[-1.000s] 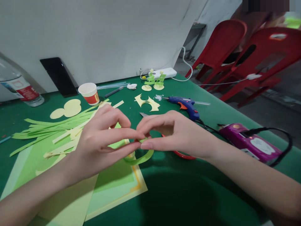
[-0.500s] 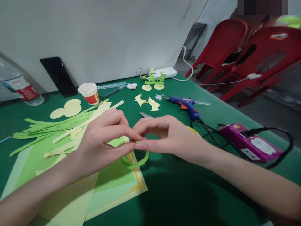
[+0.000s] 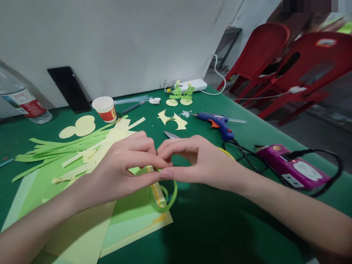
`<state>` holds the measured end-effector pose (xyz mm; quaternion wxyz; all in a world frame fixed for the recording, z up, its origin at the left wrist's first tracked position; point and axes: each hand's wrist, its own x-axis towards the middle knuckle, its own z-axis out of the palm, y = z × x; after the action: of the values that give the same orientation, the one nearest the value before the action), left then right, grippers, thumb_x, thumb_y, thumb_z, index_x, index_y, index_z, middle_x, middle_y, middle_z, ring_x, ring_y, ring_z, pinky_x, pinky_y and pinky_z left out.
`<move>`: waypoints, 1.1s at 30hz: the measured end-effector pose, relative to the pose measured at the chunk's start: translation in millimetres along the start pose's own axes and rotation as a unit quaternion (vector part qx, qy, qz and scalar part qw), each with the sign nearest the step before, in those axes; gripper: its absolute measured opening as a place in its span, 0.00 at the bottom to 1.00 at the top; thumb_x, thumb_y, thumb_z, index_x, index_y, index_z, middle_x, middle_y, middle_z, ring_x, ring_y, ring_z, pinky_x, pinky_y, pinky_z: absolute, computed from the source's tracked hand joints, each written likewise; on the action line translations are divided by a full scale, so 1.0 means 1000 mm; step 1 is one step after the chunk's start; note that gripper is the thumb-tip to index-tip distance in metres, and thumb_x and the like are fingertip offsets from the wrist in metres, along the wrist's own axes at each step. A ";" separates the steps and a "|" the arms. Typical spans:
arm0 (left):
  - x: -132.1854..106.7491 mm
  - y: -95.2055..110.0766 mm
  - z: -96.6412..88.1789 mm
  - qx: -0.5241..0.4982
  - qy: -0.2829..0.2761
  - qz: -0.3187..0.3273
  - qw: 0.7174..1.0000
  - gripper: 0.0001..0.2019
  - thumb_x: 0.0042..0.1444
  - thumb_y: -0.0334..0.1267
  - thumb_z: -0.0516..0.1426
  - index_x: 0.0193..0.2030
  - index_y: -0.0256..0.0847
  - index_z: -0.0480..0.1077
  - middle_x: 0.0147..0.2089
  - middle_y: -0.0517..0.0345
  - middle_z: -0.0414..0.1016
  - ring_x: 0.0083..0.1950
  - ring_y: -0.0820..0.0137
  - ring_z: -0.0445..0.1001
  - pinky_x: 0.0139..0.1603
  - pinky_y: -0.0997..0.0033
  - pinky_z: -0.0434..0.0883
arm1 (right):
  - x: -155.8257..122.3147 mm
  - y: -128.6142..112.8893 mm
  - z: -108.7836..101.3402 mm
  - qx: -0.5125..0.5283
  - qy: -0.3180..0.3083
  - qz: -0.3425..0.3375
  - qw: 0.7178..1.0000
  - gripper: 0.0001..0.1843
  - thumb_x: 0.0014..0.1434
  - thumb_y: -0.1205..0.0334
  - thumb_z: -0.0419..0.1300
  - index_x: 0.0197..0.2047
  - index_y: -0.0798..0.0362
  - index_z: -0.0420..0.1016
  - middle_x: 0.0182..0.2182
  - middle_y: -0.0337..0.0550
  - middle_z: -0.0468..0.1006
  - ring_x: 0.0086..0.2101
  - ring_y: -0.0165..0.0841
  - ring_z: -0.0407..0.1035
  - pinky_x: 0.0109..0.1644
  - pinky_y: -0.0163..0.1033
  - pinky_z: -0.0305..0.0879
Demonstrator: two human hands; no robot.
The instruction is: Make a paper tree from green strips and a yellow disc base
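My left hand (image 3: 132, 161) and my right hand (image 3: 195, 159) meet over the table, thumbs and forefingers pinched together at the tips. Between them they hold a green paper strip (image 3: 174, 198), whose curled loop hangs below the fingers. Its pinched end is hidden behind the fingertips. Under my left hand lie green and pale yellow paper sheets (image 3: 132, 216). Loose green strips (image 3: 46, 150) and pale yellow strips (image 3: 121, 126) are spread to the left. Just beyond my right hand, a metal scissor-like tip (image 3: 171, 135) shows, the rest covered by the hand.
A blue glue gun (image 3: 217, 123) and a purple power socket (image 3: 294, 167) with black cable lie right. Yellow paper offcuts (image 3: 174, 120) and two small paper plants (image 3: 186, 96) stand farther back. A paper cup (image 3: 105, 110), phone (image 3: 68, 90) and bottle (image 3: 24, 99) line the wall. Red chairs (image 3: 266, 51) stand beyond.
The green strip's loop now hangs lower and rounder beneath the fingers. Both hands stay pinched together, with the left shifted slightly down and right.
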<state>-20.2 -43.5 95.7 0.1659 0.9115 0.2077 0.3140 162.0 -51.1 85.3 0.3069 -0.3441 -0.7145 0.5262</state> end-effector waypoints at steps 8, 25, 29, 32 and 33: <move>0.000 0.000 0.001 -0.002 0.000 -0.006 1.000 0.07 0.50 0.27 0.61 0.23 0.36 0.70 0.21 0.62 0.66 0.25 0.76 0.60 0.27 0.74 0.60 | -0.001 -0.001 0.004 0.002 -0.017 0.003 1.000 0.06 0.50 0.64 0.62 0.25 0.55 0.70 0.25 0.36 0.70 0.29 0.25 0.61 0.33 0.32 0.59; -0.001 -0.002 -0.001 0.020 0.006 -0.021 1.000 0.04 0.50 0.27 0.60 0.27 0.38 0.72 0.21 0.63 0.64 0.26 0.75 0.59 0.26 0.75 0.59 | 0.003 0.004 0.003 0.020 -0.006 0.015 1.000 0.06 0.51 0.61 0.62 0.29 0.55 0.74 0.28 0.37 0.73 0.31 0.27 0.64 0.35 0.33 0.60; -0.001 -0.003 0.000 0.001 -0.038 0.006 0.999 0.05 0.52 0.27 0.58 0.27 0.37 0.72 0.22 0.63 0.65 0.26 0.76 0.60 0.27 0.75 0.59 | 0.004 0.003 0.002 0.003 -0.032 0.002 0.999 0.05 0.48 0.63 0.64 0.26 0.55 0.73 0.26 0.36 0.72 0.28 0.25 0.62 0.34 0.33 0.60; -0.001 -0.003 0.002 0.003 -0.016 -0.011 1.000 0.08 0.50 0.26 0.59 0.23 0.37 0.68 0.21 0.65 0.64 0.25 0.77 0.59 0.28 0.75 0.59 | 0.003 0.002 0.004 -0.010 -0.026 -0.001 1.000 0.07 0.50 0.62 0.63 0.25 0.55 0.71 0.25 0.35 0.70 0.28 0.25 0.61 0.33 0.32 0.59; -0.001 -0.003 0.003 0.005 -0.009 -0.020 1.000 0.09 0.50 0.26 0.60 0.22 0.37 0.67 0.21 0.65 0.64 0.26 0.77 0.59 0.28 0.75 0.59 | 0.003 0.002 0.004 -0.015 -0.019 -0.004 1.000 0.08 0.50 0.62 0.63 0.25 0.55 0.71 0.25 0.36 0.70 0.28 0.25 0.61 0.33 0.32 0.59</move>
<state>-19.8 -41.8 91.6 0.1698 0.9106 0.2260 0.3014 157.2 -50.6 82.5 0.2902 -0.3356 -0.7292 0.5209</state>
